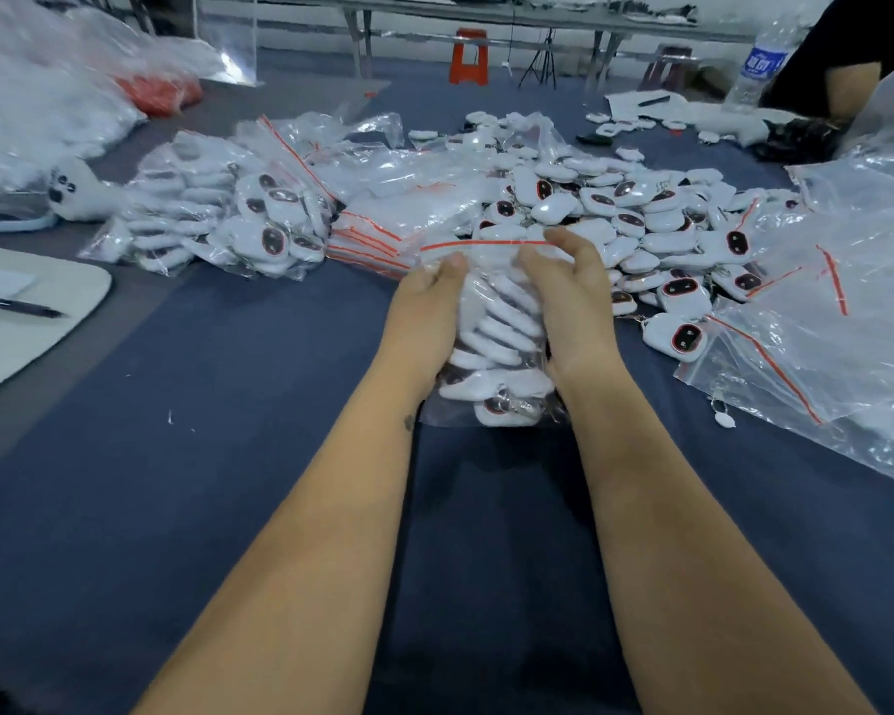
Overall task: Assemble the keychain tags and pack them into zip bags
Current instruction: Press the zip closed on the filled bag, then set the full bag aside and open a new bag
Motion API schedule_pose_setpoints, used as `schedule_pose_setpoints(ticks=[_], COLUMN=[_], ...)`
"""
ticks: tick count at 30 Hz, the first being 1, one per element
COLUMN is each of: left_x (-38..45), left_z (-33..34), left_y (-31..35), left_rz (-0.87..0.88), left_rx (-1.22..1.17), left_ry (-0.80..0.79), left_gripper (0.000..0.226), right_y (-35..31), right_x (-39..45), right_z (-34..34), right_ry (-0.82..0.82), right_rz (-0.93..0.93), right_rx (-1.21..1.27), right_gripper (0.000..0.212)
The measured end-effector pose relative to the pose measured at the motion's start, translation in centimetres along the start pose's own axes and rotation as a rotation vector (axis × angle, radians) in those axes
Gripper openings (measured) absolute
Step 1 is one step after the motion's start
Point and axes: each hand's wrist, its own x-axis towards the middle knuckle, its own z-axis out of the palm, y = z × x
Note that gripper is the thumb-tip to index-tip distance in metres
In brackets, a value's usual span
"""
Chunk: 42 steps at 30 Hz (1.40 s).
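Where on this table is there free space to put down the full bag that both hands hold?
The blue cloth is bare on the near left, between the left hand, the white board and the filled bags. Behind the held bag it is crowded: loose tags are piled up, and empty zip bags spread along the right.

tag pile behind filled bag
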Motion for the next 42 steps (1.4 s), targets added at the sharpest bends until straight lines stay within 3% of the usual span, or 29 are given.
schedule_pose_setpoints(ticks=[3, 7, 10, 13, 14, 16, 18, 21, 23, 25, 28, 31, 33, 35, 39, 42], left_x=[-0.3, 0.6, 1.4, 3.2, 3.9, 5.2, 5.7, 5.5, 5.4, 5.6, 7.0, 8.3, 8.3, 7.8, 6.5, 4.7], left_z=[-2.2, -7.9, -11.9, -15.1, -16.0, -17.1, -17.0, -14.3, -11.5, -8.6, -5.1, -2.7, -1.8, -1.4, -1.0, -0.1], left_y=[0.4, 1.6, 2.9, 4.8, 5.5, 6.6, 6.9, 6.1, 4.8, 3.4, 1.6, -0.2, -1.4, -1.9, -1.4, -1.0], left_rz=[0.035, 0.101, 0.165, 0.282, 0.314, 0.357, 0.414, 0.521, 0.59, 0.525, 0.377, 0.357, 0.381, 0.442, 0.453, 0.452], left_rx=[-0.086, 0.004, 0.072, 0.198, 0.259, 0.403, 0.525, 0.574, 0.519, 0.441, 0.515, 0.815, 1.009, 1.05, 1.031, 0.862], left_ry=[0.131, 0.305, 0.403, 0.491, 0.527, 0.65, 0.743, 0.663, 0.493, 0.276, 0.063, -0.052, -0.008, 0.135, 0.345, 0.431], left_gripper=[0.036, 0.026, 0.031, 0.017, 0.023, 0.059, 0.076, 0.07, 0.065, 0.072, 0.077, 0.057, 0.05, 0.043, 0.016, 0.024], right_y=[0.3, 1.0, 1.1, 0.7, 0.7, 1.0, 1.6, 2.1, 2.3, 2.6, 2.4, 2.0, 2.1, 2.2, 2.0, 2.0], right_x=[-1.4, -2.6, -2.7, -2.5, -2.5, -2.3, -1.7, 0.6, 2.4, 3.6, 4.3, 4.3, 4.0, 3.6, 2.4, 1.0], right_z=[1.6, 5.2, 9.6, 14.3, 15.4, 16.6, 16.3, 14.1, 12.4, 10.6, 7.9, 5.4, 3.9, 2.7, 1.9, 2.6], right_ry=[-0.207, -0.43, -0.492, -0.478, -0.478, -0.473, -0.432, -0.314, -0.283, -0.299, -0.328, -0.275, -0.249, -0.232, -0.12, 0.025], right_rz=[-0.06, -0.075, -0.125, -0.135, -0.117, -0.142, -0.262, -0.465, -0.507, -0.488, -0.515, -0.588, -0.613, -0.609, -0.61, -0.586], right_rx=[-0.233, -0.356, -0.336, -0.229, -0.2, -0.234, -0.405, -0.817, -1.099, -1.288, -1.293, -1.309, -1.319, -1.289, -1.036, -0.772], right_gripper=[0.048, 0.06, 0.057, 0.056, 0.061, 0.064, 0.06, 0.056, 0.06, 0.06, 0.043, 0.038, 0.037, 0.033, 0.029, 0.021])
